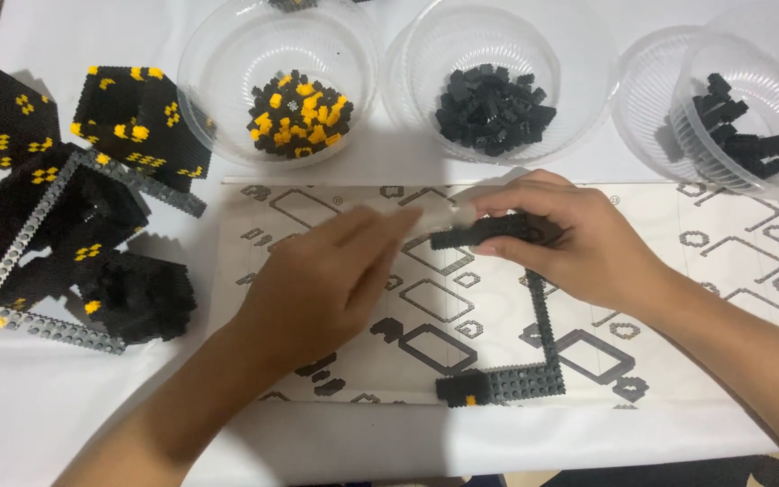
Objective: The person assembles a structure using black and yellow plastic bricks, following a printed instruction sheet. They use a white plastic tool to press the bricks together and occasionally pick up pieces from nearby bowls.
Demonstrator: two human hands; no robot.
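Finished black-and-yellow brick assembly (pixel 65 207) at far left on the table (pixel 65 415). Left hand (pixel 326 280) blurred, released, grasping nothing, over the instruction sheet (pixel 678 298). Right hand (pixel 570 239) pinching a black brick strip (pixel 480 233) joined to a half-built grey frame (pixel 520 383). Three bowls (pixel 227 54) not yet used up.

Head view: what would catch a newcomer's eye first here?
The two hands at centre: the right hand grips a black brick frame over the instruction sheet, while the left hand hovers beside it, blurred. At left sits a big black-and-yellow brick model; along the top stand clear bowls of small bricks.
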